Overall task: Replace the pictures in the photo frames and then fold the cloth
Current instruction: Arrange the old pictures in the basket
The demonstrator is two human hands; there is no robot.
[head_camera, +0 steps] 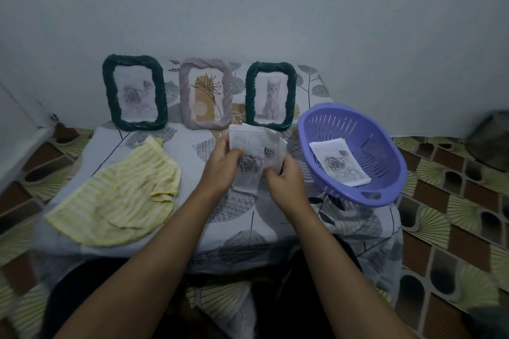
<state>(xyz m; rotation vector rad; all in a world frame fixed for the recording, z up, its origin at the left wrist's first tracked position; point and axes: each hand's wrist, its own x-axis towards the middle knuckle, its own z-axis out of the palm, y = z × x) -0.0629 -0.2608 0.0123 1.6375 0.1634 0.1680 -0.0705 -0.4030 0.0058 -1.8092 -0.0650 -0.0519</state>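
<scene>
— Where are our fingers?
— Our left hand (pixel 220 165) and right hand (pixel 286 181) both pinch the rose prints (pixel 256 157).
— And the rest?
— 3 frames (pixel 205 96) stand just beyond our fingertips, and the yellow cloth (pixel 115 201) lies left of them.

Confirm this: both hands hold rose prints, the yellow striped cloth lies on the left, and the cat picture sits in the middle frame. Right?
No: the head view shows the cat picture in the right dark green frame; the middle grey frame holds a plant drawing. The left hand and right hand do hold rose prints.
</scene>
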